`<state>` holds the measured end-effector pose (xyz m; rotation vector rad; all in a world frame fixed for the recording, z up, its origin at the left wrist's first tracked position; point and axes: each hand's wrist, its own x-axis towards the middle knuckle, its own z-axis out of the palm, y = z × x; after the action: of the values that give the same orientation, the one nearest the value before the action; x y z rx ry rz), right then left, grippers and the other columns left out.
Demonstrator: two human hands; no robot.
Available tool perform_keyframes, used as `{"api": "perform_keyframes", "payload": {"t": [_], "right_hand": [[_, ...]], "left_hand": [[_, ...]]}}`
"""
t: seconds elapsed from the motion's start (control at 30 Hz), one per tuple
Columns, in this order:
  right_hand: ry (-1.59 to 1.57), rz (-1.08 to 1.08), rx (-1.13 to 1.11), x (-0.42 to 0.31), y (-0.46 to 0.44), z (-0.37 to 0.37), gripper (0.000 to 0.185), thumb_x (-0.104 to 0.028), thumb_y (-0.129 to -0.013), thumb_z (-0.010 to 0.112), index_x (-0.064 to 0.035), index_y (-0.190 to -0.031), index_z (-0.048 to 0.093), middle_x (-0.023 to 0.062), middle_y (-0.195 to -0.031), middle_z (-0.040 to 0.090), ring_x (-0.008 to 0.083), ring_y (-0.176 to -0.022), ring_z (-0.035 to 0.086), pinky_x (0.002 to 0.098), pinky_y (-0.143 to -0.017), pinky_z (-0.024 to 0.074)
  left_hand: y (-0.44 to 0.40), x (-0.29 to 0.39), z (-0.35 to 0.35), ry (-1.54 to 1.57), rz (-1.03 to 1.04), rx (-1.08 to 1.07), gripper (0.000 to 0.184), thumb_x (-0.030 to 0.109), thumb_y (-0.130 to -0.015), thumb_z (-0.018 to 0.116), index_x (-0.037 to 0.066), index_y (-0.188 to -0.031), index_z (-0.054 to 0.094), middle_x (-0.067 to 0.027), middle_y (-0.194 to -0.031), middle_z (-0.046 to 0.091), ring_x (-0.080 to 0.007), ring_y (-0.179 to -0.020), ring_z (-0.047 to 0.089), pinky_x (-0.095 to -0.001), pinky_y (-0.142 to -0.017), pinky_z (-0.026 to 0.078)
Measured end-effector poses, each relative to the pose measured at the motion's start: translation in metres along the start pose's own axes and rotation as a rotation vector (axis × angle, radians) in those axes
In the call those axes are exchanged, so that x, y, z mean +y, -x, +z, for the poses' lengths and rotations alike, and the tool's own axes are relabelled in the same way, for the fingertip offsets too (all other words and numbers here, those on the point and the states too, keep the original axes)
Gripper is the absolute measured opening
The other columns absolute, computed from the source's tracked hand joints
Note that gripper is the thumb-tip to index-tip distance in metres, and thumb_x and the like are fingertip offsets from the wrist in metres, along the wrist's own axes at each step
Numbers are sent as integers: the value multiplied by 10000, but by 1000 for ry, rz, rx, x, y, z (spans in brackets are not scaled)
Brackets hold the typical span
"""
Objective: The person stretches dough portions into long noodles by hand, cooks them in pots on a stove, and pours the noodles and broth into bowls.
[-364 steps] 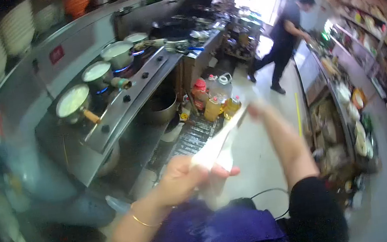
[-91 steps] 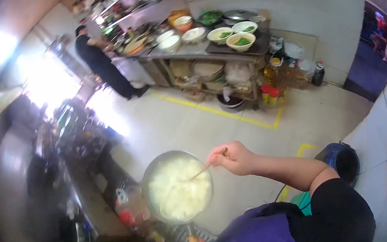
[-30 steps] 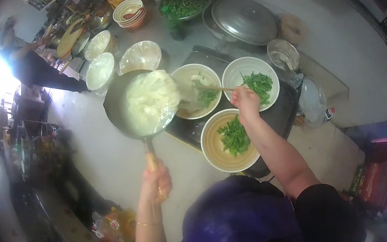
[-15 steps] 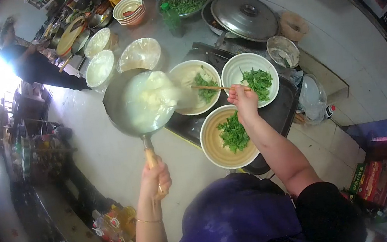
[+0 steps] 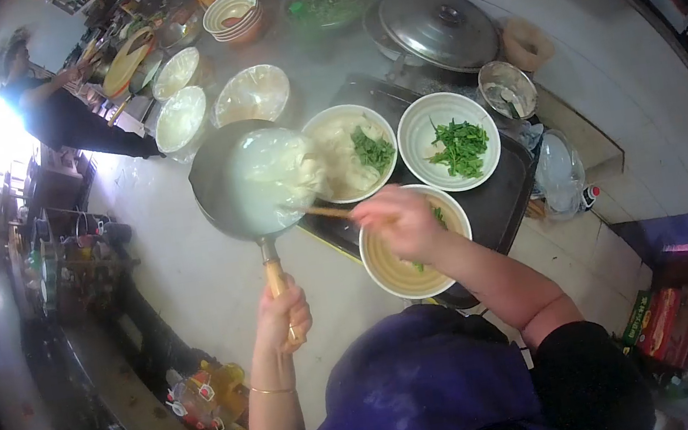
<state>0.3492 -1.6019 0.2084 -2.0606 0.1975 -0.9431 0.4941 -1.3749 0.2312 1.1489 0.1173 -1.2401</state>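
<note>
My left hand is wrapped round the wooden handle of a deep pan, held over the left edge of a tray. In the pan, white sheet-like food lies in milky, steaming liquid. My right hand grips chopsticks, which reach left to the pan's right rim. Beside the pan, a bowl contains pale food and chopped greens. Another bowl holds greens on its white inside. Under my right hand stands a tan bowl, its greens mostly hidden.
The bowls stand on a dark tray. Behind are a lidded pot, a steam-blurred basin of greens and plastic-lined bowls. Stacked bowls stand farther back. A person stands at the upper left.
My right hand has moved left and towards me, bringing the chopsticks from the left bowl to the pan's rim. More pale food lies in that bowl. Steam now blurs the back.
</note>
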Motion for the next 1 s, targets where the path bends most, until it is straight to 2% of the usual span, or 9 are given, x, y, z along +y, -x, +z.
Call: {"api": "perform_keyframes", "payload": {"t": [0.1,0.4,0.5,0.7,0.83,0.93,1.0], "right_hand": [[151,-182,-118,9,-6,26,257,-96,-741,687,-65,-990,632,72,-841,623,253,-768,589,337,-653,483],[366,-212,57,4,13,3,259,-81,-705,688,-64,-959,635,49,-800,603,236,-734,575,329,-639,477],[403,-180,137,3,21,-12,254,-69,-706,686,-55,-956,646,65,-826,620,248,-738,582,339,-645,482],[359,18,177,6,35,-38,239,-45,-714,673,-51,-953,652,90,-838,637,270,-741,591,356,-634,483],[351,53,207,5,43,-42,218,-43,-722,669,-53,-939,659,91,-822,639,274,-726,594,354,-634,483],[314,94,218,5,47,-45,204,-42,-734,661,-45,-938,659,94,-817,640,279,-720,596,353,-639,483],[278,131,230,6,50,-45,194,-38,-747,650,-35,-942,655,101,-815,641,279,-723,601,346,-651,486]], "left_hand": [[1,-1,3,5,-14,-5,147,33,-841,547,131,-865,440,30,-596,389,-59,-407,349,-185,-323,284],[-3,-6,-2,-33,-4,-5,176,66,-826,595,113,-914,450,8,-605,404,-65,-388,353,-198,-311,319],[-2,-5,1,-62,4,19,177,68,-827,594,114,-912,445,10,-602,400,-65,-390,356,-199,-312,326],[-4,-5,6,-104,26,47,172,77,-830,590,113,-905,439,15,-599,393,-63,-389,352,-199,-314,329],[-3,-4,9,-114,28,40,166,79,-833,585,110,-900,436,24,-595,383,-52,-384,339,-199,-310,321],[-2,-2,10,-22,19,-18,145,72,-842,567,104,-887,433,30,-588,372,-44,-376,324,-196,-305,312],[0,-2,5,177,-30,-121,143,57,-854,555,113,-888,427,28,-583,373,-48,-385,314,-185,-308,276]]}}
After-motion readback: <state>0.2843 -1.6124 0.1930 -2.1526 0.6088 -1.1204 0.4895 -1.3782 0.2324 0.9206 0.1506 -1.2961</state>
